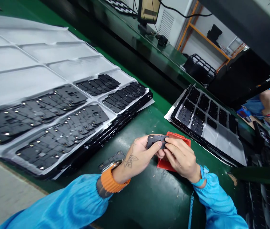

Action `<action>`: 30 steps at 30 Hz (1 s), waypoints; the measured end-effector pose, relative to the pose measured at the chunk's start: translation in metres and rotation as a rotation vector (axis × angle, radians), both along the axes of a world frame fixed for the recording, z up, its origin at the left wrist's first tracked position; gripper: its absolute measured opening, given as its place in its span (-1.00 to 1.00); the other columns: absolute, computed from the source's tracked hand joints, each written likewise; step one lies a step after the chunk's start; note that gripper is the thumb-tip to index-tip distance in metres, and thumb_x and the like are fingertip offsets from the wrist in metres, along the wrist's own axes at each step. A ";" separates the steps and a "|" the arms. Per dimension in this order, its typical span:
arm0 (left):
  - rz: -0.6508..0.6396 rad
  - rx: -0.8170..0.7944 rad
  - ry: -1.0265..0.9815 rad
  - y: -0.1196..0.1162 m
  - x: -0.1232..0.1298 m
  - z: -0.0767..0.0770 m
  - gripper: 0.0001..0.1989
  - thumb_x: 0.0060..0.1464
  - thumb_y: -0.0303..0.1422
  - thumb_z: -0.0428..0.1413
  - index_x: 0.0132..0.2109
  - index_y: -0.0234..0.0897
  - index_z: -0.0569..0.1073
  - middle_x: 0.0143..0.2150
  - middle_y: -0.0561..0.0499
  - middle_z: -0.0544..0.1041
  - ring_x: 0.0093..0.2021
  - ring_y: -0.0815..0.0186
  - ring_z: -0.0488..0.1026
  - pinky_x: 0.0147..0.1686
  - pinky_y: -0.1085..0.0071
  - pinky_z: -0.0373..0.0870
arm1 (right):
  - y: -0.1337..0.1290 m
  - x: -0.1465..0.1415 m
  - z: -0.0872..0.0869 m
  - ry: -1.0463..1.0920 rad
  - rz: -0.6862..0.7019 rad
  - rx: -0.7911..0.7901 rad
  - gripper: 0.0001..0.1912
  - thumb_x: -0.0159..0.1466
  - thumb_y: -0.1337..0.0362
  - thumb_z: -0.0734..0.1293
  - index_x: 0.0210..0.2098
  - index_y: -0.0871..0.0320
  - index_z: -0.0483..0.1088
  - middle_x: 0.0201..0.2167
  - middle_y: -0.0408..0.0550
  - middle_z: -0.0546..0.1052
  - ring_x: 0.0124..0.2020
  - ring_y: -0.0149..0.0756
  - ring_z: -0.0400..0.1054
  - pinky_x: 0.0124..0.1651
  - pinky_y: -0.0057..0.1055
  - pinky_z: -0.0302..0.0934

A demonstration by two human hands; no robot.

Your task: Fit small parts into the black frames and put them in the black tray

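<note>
Between my two hands is a flat black plastic part [156, 138], held above a red tray [185, 138]. My left hand [140, 154] is closed around its left side, with the thumb lying on its face. At the part's right end, the fingertips of my right hand [181, 156] are pinched together; whether they also hold something small cannot be seen. Similar black parts [111, 160] lie on the green table beside my left wrist, partly hidden by it.
A large tray [122, 122] on the left has white-lined compartments, several filled with rows of black parts [63, 127]. Another compartment tray [223, 138] sits at the right. A blue coiled cord [190, 210] hangs near my right wrist. Farther right, a person's arm [266, 101] shows.
</note>
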State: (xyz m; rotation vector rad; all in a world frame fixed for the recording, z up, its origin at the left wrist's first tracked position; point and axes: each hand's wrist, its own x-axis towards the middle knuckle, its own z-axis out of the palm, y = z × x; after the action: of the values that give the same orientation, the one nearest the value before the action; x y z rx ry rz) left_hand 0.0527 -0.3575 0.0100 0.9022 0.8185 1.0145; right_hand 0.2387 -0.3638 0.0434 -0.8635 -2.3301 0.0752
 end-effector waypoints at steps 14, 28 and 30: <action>-0.033 0.098 0.048 -0.002 -0.005 -0.004 -0.67 0.32 -0.28 0.13 0.02 -0.54 0.49 -0.40 -0.03 0.59 -0.39 0.38 0.55 -0.28 0.49 0.56 | 0.001 0.001 0.009 0.011 0.031 -0.030 -0.76 0.32 0.54 0.42 -0.03 0.33 0.43 -0.08 0.15 0.56 0.00 -0.17 0.48 0.09 -0.20 0.48; 0.037 0.019 0.081 0.001 -0.005 -0.002 -0.63 0.27 -0.21 0.15 -0.03 -0.52 0.49 -0.40 -0.07 0.61 -0.41 0.35 0.57 -0.31 0.50 0.58 | 0.007 0.002 0.008 0.086 0.086 -0.050 -0.78 0.27 0.56 0.43 -0.13 0.27 0.41 -0.20 0.02 0.56 -0.14 -0.28 0.46 -0.03 -0.28 0.44; 0.059 0.009 0.119 0.003 -0.005 -0.003 -0.62 0.27 -0.19 0.16 -0.03 -0.51 0.49 -0.39 -0.07 0.61 -0.41 0.35 0.57 -0.30 0.49 0.58 | 0.007 0.004 0.008 0.160 -0.031 -0.082 -0.80 0.28 0.54 0.41 -0.18 0.22 0.36 -0.29 -0.06 0.51 -0.23 -0.35 0.42 -0.14 -0.36 0.38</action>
State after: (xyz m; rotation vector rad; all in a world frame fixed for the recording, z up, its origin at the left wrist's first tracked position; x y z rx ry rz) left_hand 0.0473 -0.3547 0.0074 0.9574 0.9459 1.0238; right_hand 0.2431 -0.3564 0.0511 -0.8995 -2.1766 0.2199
